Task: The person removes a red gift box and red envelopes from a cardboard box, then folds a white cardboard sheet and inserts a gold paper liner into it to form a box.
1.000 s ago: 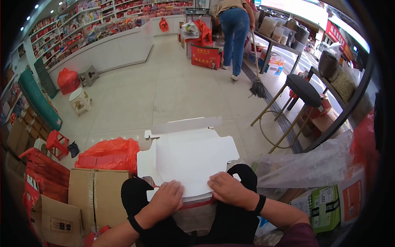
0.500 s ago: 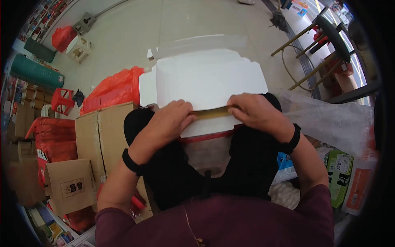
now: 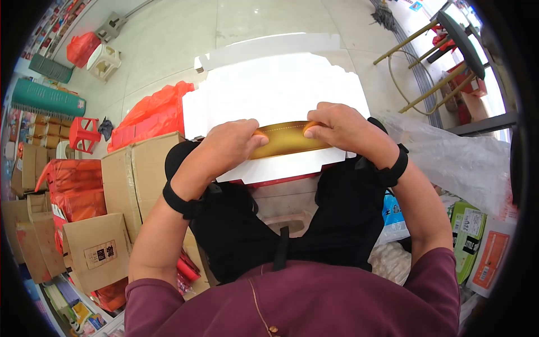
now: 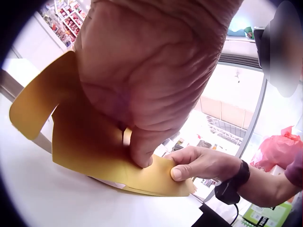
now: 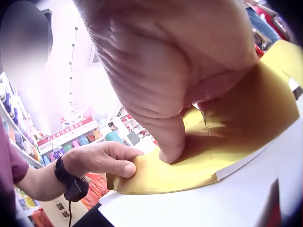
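Note:
A flat cardboard box blank (image 3: 275, 84), white on the upward face, lies across the person's lap. Its near edge carries a gold flap (image 3: 289, 139) with a dashed crease line, bent up between the two hands. My left hand (image 3: 231, 145) pinches the flap's left part between thumb and fingers. At the other side my right hand (image 3: 351, 133) pinches it likewise, thumb on the gold face. In the left wrist view the gold card (image 4: 90, 146) bows and has a cut tab at its end. A white panel (image 3: 275, 170) with a red edge shows below the flap.
Left of the lap stand a brown carton (image 3: 118, 180) and a red plastic bag (image 3: 150, 115). A black stool (image 3: 457, 42) is at the right, above clear plastic sheeting (image 3: 449, 149). A green box (image 3: 467, 236) lies lower right.
The hands have gone from resting flat on the white card to pinching its near edge and bending it up, so more gold shows. The head view has tilted downward.

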### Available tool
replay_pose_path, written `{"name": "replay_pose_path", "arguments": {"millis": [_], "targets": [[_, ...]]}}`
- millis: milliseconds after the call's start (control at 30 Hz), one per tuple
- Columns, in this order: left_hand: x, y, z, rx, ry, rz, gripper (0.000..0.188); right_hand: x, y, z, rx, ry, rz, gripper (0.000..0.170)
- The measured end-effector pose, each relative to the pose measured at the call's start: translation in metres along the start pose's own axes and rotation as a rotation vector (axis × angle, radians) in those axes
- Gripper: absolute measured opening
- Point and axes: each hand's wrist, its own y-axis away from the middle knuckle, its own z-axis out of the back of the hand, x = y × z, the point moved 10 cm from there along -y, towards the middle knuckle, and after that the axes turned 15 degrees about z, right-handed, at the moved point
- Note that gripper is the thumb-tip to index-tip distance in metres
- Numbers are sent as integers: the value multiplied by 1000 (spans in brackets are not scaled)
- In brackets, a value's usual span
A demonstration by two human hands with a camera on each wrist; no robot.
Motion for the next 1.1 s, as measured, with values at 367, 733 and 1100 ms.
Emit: {"name": "replay_pose_path", "arguments": {"millis": [367, 733, 1100], "targets": [[6, -6, -8, 68, -16, 9, 41, -8, -8, -8, 115, -46, -53, 31], [7, -7, -7, 96, -23, 71, 48, -10, -9, -9, 156, -134, -84, 31], [5, -12, -13, 84, -94, 75, 48, -7, -11, -13, 181, -73, -62, 29]]}}
